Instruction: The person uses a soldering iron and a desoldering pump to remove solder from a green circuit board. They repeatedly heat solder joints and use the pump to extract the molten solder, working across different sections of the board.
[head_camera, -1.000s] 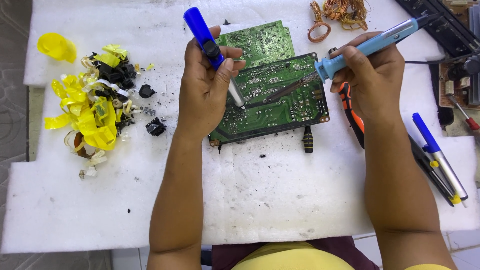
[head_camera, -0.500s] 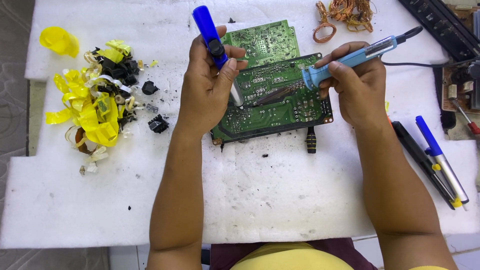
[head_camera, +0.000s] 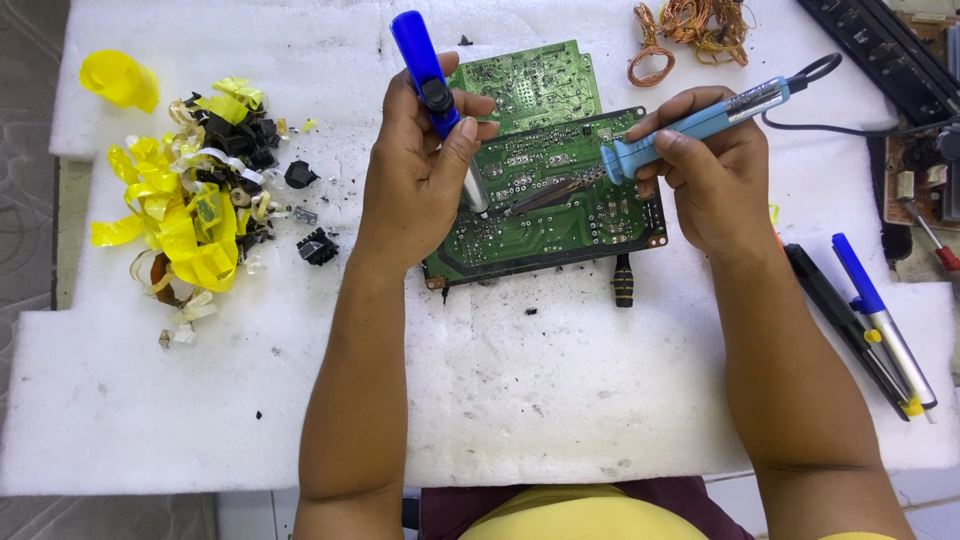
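Left hand grips blue desoldering pump, right hand pinches soldering iron over stiff, fragile circuit board, best held by edges.

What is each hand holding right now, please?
Left hand: closed on the blue desoldering pump.
Right hand: closed on the blue soldering iron.

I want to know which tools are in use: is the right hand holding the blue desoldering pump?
No, the right hand grips the light-blue soldering iron; the left hand holds the desoldering pump.
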